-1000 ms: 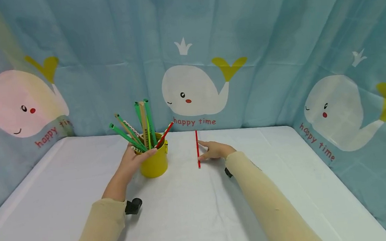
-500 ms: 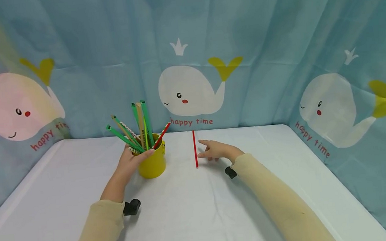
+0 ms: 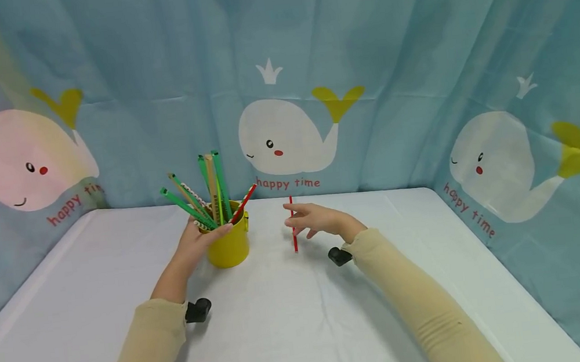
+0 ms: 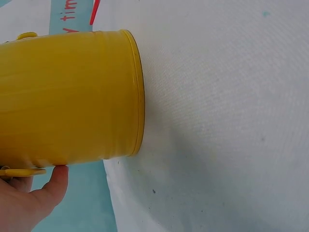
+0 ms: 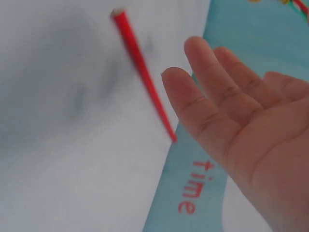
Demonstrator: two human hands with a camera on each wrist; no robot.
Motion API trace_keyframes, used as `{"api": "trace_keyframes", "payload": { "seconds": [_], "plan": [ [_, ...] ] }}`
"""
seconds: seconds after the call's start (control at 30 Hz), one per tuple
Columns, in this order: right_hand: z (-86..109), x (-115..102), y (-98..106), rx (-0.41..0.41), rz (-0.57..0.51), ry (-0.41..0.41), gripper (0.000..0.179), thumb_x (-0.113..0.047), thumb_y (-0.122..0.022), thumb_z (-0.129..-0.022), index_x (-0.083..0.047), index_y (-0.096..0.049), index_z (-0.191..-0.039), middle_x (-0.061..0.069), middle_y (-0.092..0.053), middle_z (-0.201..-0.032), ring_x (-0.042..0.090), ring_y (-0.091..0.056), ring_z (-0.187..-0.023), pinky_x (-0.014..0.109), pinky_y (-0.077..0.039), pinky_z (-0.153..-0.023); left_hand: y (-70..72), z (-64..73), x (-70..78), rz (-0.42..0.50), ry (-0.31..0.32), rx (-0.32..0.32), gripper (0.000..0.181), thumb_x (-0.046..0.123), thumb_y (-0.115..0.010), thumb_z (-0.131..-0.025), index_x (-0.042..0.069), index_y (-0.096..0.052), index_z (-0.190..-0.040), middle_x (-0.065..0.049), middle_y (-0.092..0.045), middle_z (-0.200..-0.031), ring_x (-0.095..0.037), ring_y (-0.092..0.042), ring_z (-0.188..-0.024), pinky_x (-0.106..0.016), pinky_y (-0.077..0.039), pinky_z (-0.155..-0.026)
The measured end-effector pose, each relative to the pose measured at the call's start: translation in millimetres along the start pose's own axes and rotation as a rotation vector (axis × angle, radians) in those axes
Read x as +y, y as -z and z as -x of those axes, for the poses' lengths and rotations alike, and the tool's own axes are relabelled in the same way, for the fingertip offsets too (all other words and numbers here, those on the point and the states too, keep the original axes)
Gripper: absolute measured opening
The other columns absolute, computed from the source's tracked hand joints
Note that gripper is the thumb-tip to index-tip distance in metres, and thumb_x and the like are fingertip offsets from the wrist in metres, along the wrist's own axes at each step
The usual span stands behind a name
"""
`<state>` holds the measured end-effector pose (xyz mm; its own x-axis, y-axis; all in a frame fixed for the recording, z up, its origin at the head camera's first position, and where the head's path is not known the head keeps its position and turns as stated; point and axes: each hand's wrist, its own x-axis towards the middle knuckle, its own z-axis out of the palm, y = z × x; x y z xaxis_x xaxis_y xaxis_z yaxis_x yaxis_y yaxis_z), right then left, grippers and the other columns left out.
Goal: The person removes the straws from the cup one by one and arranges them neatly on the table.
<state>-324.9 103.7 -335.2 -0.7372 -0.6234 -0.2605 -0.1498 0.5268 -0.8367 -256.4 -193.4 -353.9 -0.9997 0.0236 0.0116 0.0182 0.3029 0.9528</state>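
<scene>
In the head view, a yellow bucket (image 3: 230, 251) stands on the table left of centre, with a bundle of green, tan and patterned pencils (image 3: 215, 191) leaning out of it. My left hand (image 3: 194, 244) grips the bucket at its rim from the left, thumb along the near side. One finger shows against the wall of the bucket (image 4: 72, 101) in the left wrist view. A red pencil (image 3: 295, 245) lies on the table, pointing away from me. Over it hovers my right hand (image 3: 320, 218), fingers extended and holding nothing. The right wrist view shows the red pencil (image 5: 145, 72) apart from the fingers.
A white cloth covers the table (image 3: 263, 335). Behind it and along the sides hangs a blue curtain (image 3: 401, 135) printed with whales. Inside the bucket, a red-ended pencil (image 3: 247, 198) leans to the right.
My right hand first touched the red pencil, drew back to the right, and now hovers over it with fingers extended. The left hand keeps its grip on the bucket.
</scene>
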Motion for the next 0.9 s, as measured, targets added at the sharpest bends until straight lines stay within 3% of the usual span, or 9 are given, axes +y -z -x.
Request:
{"api": "trace_keyframes", "payload": {
  "seconds": [0.27, 0.43, 0.63, 0.77, 0.9],
  "plan": [
    [-16.6, -18, -16, 0.033, -0.115, 0.063, 0.068, -0.03, -0.055, -0.1, -0.019, -0.02, -0.157, 0.007, -0.043, -0.15, 0.032, -0.047, -0.13, 0.052, -0.041, -0.103, -2.1, -1.5, -1.2, 0.013, 0.022, 0.02, 0.09, 0.034, -0.068, -0.091, 0.006, -0.01, -0.153, -0.02, -0.025, -0.155, -0.037, -0.022, -0.141, -0.059, -0.016, -0.114],
    [-28.5, -34, -28, 0.137, -0.201, 0.104, 0.066, -0.027, -0.057, -0.1, -0.021, -0.022, -0.156, 0.001, -0.045, -0.148, 0.025, -0.046, -0.131, 0.053, -0.039, -0.105, -3.9, -1.6, 1.0, 0.02, 0.024, 0.032, 0.088, 0.033, -0.068, -0.092, 0.005, -0.011, -0.152, -0.02, -0.026, -0.154, -0.037, -0.025, -0.14, -0.058, -0.018, -0.114],
    [-41.9, -52, -44, 0.262, -0.337, 0.089, 0.068, -0.027, -0.06, -0.098, -0.021, -0.025, -0.155, 0.004, -0.044, -0.149, 0.023, -0.043, -0.135, 0.054, -0.036, -0.107, -4.8, -1.6, 3.1, 0.026, 0.013, 0.036, 0.089, 0.033, -0.069, -0.092, 0.006, -0.009, -0.153, -0.019, -0.026, -0.155, -0.038, -0.024, -0.14, -0.058, -0.018, -0.114],
    [-48.8, -64, -54, 0.36, -0.435, 0.061, 0.061, -0.025, -0.064, -0.096, -0.018, -0.038, -0.151, 0.004, -0.054, -0.14, 0.022, -0.05, -0.129, 0.053, -0.038, -0.105, -4.0, -1.0, 1.8, 0.019, 0.0, 0.037, 0.089, 0.032, -0.068, -0.092, 0.007, -0.01, -0.154, -0.019, -0.026, -0.154, -0.037, -0.024, -0.141, -0.058, -0.017, -0.114],
    [-55.6, -71, -62, 0.457, -0.495, 0.066, 0.044, -0.022, -0.067, -0.094, -0.012, -0.057, -0.136, 0.004, -0.065, -0.125, 0.021, -0.059, -0.117, 0.056, -0.036, -0.105, -3.4, 0.0, 0.0, 0.019, -0.015, 0.036, 0.087, 0.032, -0.068, -0.092, 0.006, -0.013, -0.153, -0.019, -0.028, -0.153, -0.037, -0.026, -0.14, -0.057, -0.018, -0.114]
  ]
}}
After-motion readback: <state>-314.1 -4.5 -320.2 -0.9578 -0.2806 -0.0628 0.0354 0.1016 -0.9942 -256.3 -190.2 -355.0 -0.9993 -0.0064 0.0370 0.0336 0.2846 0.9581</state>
